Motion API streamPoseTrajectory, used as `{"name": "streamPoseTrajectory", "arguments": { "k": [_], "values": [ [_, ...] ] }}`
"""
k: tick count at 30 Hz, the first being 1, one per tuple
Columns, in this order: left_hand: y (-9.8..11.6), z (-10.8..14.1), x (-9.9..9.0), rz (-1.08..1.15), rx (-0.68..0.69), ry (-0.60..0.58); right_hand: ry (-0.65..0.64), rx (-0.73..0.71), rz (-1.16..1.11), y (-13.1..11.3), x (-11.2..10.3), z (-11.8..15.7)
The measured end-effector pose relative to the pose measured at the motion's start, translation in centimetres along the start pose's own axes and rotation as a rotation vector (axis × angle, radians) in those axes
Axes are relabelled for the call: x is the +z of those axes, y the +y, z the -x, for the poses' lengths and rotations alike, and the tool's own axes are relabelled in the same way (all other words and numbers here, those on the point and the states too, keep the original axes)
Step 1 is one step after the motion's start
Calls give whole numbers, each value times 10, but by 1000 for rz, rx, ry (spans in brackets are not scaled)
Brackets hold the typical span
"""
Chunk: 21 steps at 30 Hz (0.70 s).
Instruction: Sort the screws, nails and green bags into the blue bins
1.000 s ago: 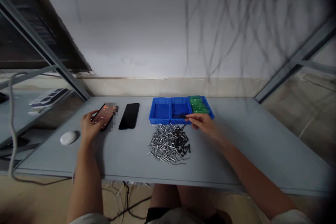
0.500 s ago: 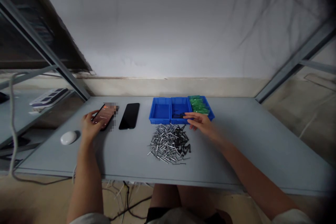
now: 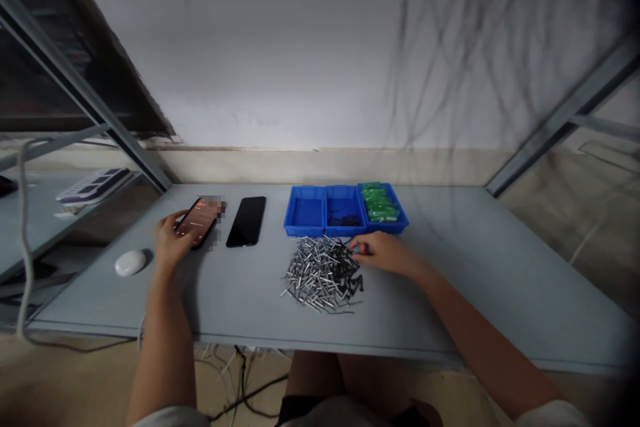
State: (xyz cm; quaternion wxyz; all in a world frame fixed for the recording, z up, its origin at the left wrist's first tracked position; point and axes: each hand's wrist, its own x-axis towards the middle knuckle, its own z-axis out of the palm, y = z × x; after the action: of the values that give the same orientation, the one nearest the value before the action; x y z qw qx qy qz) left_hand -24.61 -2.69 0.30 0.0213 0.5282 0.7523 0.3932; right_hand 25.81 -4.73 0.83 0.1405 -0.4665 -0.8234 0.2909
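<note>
My left hand is closed around the near left edge of a phone with a lit screen, at the left of the table. At the right edge of a metal pile, the fingers of my right hand are pinched together; what lies between the tips is too small to make out. The pile mixes thin silver pins with dark screw-like pieces on its right side. Behind it stand three joined blue bins: the left bin, the middle bin with a few dark pieces, and the right bin with green packets.
A second phone, its screen dark, lies between the lit phone and the bins. A white rounded object sits at the table's left. A power strip rests on the neighbouring table. Metal frame posts flank the grey table.
My right hand has come back from the middle bin's front edge to the pile's right side, and its fingers have drawn together. My left hand stays on the phone.
</note>
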Motion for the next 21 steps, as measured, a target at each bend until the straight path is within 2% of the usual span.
{"name": "streamPoseTrajectory", "arguments": {
  "k": [6, 21],
  "values": [
    [-3, -1, 1, -20, 2, 11, -20, 34, 72, -3, 0, -1],
    [-8, -3, 2, -43, 17, -2, -12, -23, 67, -2, 4, -1]
  ]
}}
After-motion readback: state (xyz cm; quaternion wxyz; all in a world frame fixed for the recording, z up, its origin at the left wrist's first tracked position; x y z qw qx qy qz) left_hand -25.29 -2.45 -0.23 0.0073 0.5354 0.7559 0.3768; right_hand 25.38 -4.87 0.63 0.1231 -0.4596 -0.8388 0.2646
